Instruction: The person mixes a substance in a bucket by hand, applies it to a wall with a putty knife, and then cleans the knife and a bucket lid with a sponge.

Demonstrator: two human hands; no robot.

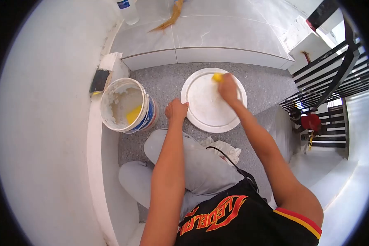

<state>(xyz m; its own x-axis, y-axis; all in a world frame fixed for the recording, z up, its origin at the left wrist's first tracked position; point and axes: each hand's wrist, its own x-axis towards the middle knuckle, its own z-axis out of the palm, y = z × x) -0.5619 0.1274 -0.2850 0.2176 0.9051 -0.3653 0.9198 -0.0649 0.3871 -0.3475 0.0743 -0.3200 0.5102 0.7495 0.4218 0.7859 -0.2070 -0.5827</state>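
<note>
A round white disc with a raised rim lies on the grey speckled floor. Over its upper right part my right hand is closed on a small yellow piece, too blurred to name surely. At the disc's left edge is my left hand, its fingers curled, the thumb side touching the rim; anything inside the fingers is hidden. To the left stands a white bucket with a blue label, its inside smeared with pale residue. Inside it is a yellow object.
A crumpled white cloth lies near my knee. Behind the disc rises a tiled step, with a plastic bottle and broom bristles on top. Black railings run along the right; beyond them is a person in red.
</note>
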